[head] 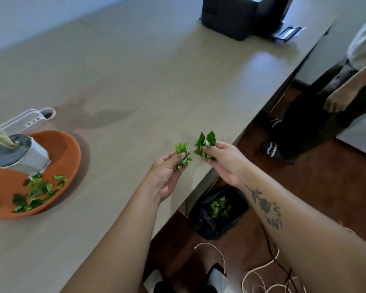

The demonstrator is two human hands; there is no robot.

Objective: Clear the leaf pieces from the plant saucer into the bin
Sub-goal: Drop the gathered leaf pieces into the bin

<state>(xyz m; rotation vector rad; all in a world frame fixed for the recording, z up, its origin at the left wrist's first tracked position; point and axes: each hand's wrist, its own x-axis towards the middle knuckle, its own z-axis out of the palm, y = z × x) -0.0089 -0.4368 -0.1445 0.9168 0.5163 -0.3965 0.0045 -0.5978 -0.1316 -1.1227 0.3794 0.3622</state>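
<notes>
An orange plant saucer (63, 149) sits on the table at the left, with a white pot (28, 157) tilted in it. Several green leaf pieces (37, 191) lie at the saucer's front. My left hand (167, 174) pinches a small bunch of leaf pieces (182, 150) above the table near its right edge. My right hand (224, 161) grips a larger bunch of leaves (204, 142) just beside it, over the table edge. Below on the floor stands a black-lined bin (203, 218) with leaf pieces (219, 207) inside.
A white watering can (28, 121) lies behind the saucer. A black box (241, 15) stands at the table's far end. Another person's legs and hand (334, 102) are at the right. Cords (262, 271) lie on the wooden floor.
</notes>
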